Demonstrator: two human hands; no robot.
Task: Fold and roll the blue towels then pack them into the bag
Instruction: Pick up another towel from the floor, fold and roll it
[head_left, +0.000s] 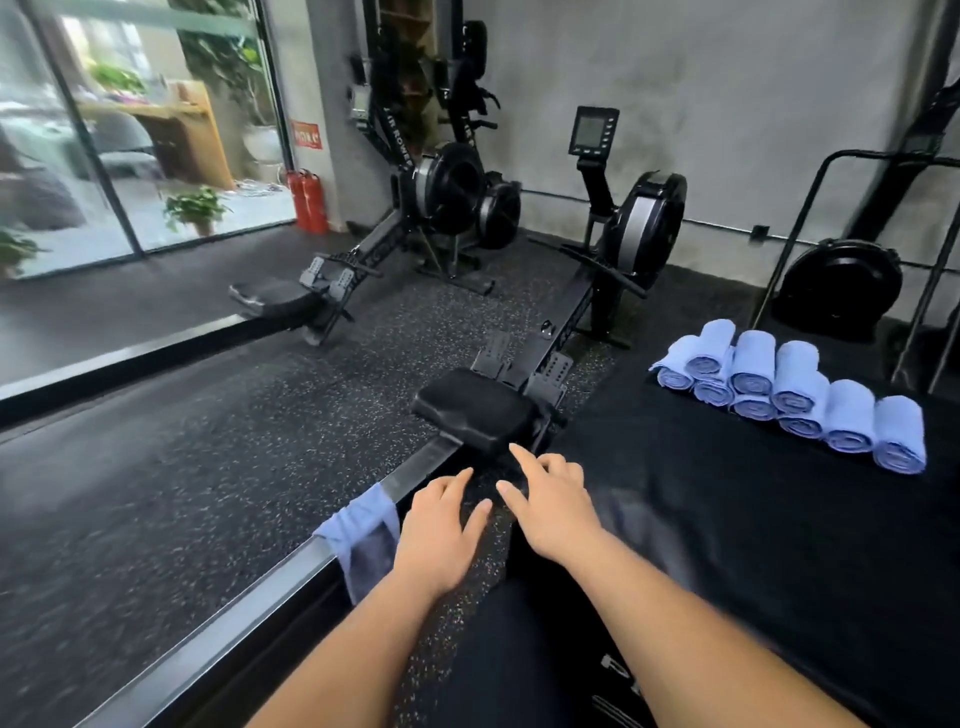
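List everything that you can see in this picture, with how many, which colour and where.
rolled towels: about nine, blue, stacked on the mat at the right
loose towel: one, blue, draped over the near rowing machine's rail
near rowing machine: one, black, straight ahead
far rowing machine: one, black, further left, by the wall
mat: one, black, right side
fire extinguishers: two, red, corner by the glass
left hand: one, fingers spread, holds nothing, beside the loose towel
right hand: one, fingers spread, holds nothing

Red wall sign — lettering blurred
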